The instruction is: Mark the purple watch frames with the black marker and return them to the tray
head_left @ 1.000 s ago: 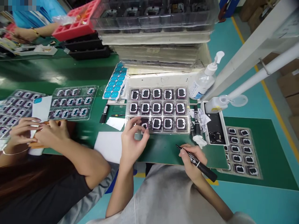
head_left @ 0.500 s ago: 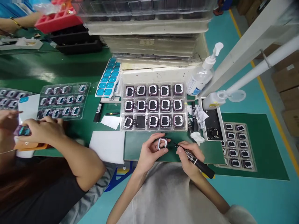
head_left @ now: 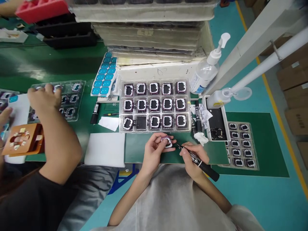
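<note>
Green matting [head_left: 149, 150] covers the bench in front of the person, and over it the left hand [head_left: 154, 152] holds a small square frame [head_left: 166, 141], purple-edged with a pale rim, pinched between thumb and fingertips and tilted toward the other hand. The right hand [head_left: 192, 157] is closed around a black marker [head_left: 199, 162], gripped like a pen, with its tip pointing left and sitting just beside the frame; whether the tip touches it cannot be told. Just beyond both hands lies a clear plastic tray [head_left: 155, 106] with three rows of five pockets, each holding a frame of the same kind except the second pocket of the nearest row [head_left: 141, 122], which shows only a dark bottom. Two more markers [head_left: 198, 115] lie along the tray's right edge beside crumpled tissue [head_left: 201, 138], and a pump bottle [head_left: 204, 77] stands behind them. A sheet of blue stickers [head_left: 104, 75] rests at the tray's far left corner, and a white sheet [head_left: 105, 149] lies on the near left. Another tray of frames [head_left: 240, 144] sits well off to the right. At the left a co-worker's hand [head_left: 44, 98] rests on a further tray, near an orange holder [head_left: 22, 139].
</note>
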Available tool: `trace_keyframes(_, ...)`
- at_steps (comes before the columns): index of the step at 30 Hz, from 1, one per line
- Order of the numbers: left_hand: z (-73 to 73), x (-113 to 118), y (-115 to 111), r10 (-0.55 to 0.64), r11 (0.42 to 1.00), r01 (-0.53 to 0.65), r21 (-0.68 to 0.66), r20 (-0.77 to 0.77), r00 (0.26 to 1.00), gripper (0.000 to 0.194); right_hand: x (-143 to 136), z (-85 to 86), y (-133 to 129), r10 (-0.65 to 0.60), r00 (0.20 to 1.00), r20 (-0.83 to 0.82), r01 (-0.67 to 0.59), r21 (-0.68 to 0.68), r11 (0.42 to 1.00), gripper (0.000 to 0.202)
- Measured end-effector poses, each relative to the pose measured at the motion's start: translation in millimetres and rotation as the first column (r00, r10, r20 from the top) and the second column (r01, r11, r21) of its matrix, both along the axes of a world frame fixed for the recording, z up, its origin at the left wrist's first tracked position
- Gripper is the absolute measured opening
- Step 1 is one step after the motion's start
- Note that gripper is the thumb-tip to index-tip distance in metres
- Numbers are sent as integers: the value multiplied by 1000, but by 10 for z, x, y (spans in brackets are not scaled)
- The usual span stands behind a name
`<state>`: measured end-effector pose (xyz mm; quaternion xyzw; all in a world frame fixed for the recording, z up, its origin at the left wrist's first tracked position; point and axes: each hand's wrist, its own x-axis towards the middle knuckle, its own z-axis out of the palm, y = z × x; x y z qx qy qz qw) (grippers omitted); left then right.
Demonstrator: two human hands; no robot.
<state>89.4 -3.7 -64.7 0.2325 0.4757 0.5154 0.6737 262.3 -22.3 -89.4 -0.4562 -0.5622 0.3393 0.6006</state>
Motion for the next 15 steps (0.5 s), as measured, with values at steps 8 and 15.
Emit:
trace_keyframes(8, -122, 36, -111, -94, 984, 111, 143, -121, 988, 55, -29, 63, 13, -66, 995, 73, 65, 20, 998, 10)
trace_keyframes(15, -197, 38, -202, -150, 957, 210, 198, -282, 948, 42, -103, 176, 107, -7, 979, 202, -2, 45, 999, 18)
